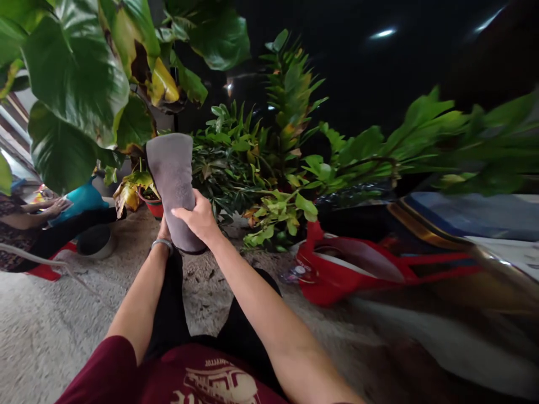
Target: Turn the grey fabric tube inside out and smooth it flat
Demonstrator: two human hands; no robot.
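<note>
A grey, soft-napped folded cloth [170,168] with a dark edge stands upright in front of me, held between my two hands. My right hand [201,220] grips its right side, with the thumb lying across the front. Behind the lower left part of the cloth is my left hand [164,229], a grey band at its wrist. The cloth hides most of the left fingers, but that hand is closed on the cloth from behind. Just beyond it, a red plant pot [152,206] shows partly.
Large-leaved plants [76,84] hang at upper left, with more greenery [290,140] ahead. A red bag [337,280] lies on the concrete floor [50,325] to the right. At left, another person's hands [53,209] are beside a turquoise item [86,202] and a dark basin [96,242].
</note>
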